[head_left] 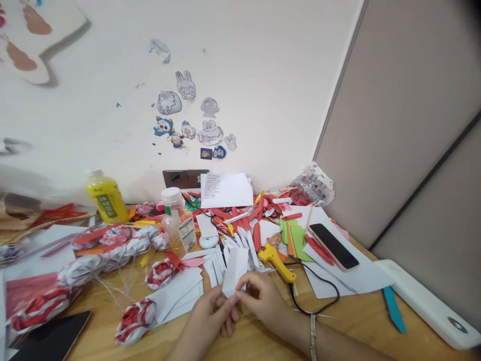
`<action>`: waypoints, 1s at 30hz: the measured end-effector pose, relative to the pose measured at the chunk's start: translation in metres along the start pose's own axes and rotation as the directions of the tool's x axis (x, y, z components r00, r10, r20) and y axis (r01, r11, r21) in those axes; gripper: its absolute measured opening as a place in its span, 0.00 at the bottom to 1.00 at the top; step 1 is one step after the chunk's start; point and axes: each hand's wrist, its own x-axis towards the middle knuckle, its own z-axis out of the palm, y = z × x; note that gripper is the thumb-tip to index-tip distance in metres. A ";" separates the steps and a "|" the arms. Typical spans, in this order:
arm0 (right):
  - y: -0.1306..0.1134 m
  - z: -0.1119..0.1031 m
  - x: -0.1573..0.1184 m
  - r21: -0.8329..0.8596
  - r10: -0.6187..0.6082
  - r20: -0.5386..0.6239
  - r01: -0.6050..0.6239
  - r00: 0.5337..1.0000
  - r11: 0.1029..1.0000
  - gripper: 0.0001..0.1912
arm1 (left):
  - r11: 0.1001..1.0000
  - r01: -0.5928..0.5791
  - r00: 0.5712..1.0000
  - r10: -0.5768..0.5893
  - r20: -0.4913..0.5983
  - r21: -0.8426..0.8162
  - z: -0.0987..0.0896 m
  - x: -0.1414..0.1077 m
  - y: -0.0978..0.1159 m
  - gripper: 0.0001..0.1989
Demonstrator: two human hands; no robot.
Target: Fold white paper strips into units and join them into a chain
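Observation:
Between my two hands is a small folded sheet of white paper (236, 268), held upright with a crease down its length. My left hand (213, 313) pinches its lower left edge between thumb and fingers. At the lower right edge, my right hand (259, 296) is closed on the same paper, its thumb and fingertips close to the left thumb. A pile of folded white paper strips (216, 263) lies just behind the paper. To the right of it rests a yellow hot glue gun (278, 261) with a black cord.
Red and white paper flowers (135, 321) and blank white slips (180, 296) lie to the left. Behind stand a yellow drink bottle (107, 198) and a clear jar (175, 215). A phone (333, 245), green paper (295, 238) and a long white device (424, 301) are at the right.

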 end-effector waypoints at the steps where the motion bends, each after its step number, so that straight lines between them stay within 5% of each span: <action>1: 0.000 0.000 0.000 -0.002 0.001 -0.004 -0.001 1.000 1.000 0.03 | 1.000 0.007 1.000 -0.007 0.000 0.010 0.001 0.000 0.001 0.17; 16: -0.003 0.002 0.001 0.170 0.178 -0.025 -0.172 0.984 0.970 0.05 | 0.998 -0.017 1.000 0.017 0.000 0.068 0.000 -0.002 -0.008 0.16; 30: 0.005 0.003 -0.003 0.206 0.064 0.086 -0.081 0.994 0.975 0.08 | 1.000 0.031 0.998 -0.031 0.052 -0.004 -0.002 -0.001 -0.007 0.19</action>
